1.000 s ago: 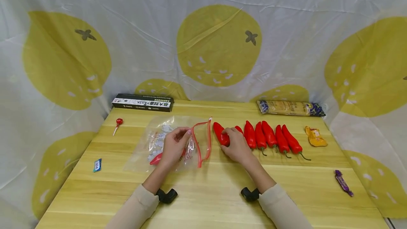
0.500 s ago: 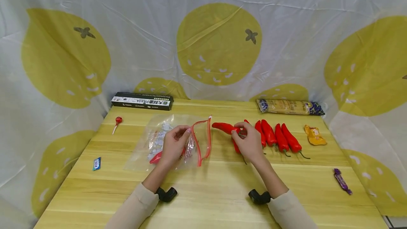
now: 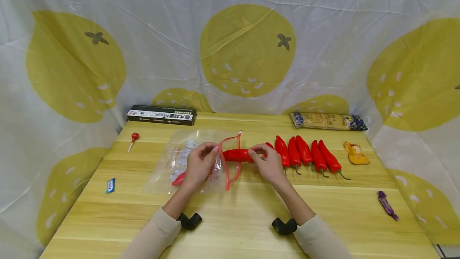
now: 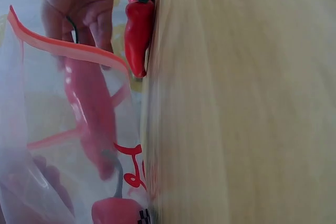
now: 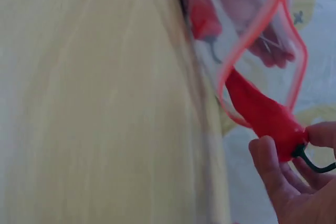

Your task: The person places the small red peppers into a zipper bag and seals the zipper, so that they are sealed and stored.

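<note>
Right hand [image 3: 266, 165] grips red chili pepper [image 3: 237, 155] by its stem end, tip inside the zip bag [image 3: 185, 155] mouth, at the hand's 9 o'clock. Left hand [image 3: 198, 165] pinches bag near the rim; if that slackens, mouth could sag and snag pepper.

Bag [image 3: 201, 137]: thin clear plastic, glossy, crinkled. Zip strip [image 3: 227, 181]: smooth plastic. Pepper [image 3: 237, 155]: smooth, glossy skin (real or plastic, can't tell). Table [image 3: 237, 219]: smooth wood, visible grain, soft sheen. Backdrop [image 3: 154, 51]: creased sheet, slight shine. Sleeves [image 3: 321, 239]: matt cloth. Noodle packet [image 3: 320, 122]: shiny plastic film.
</note>
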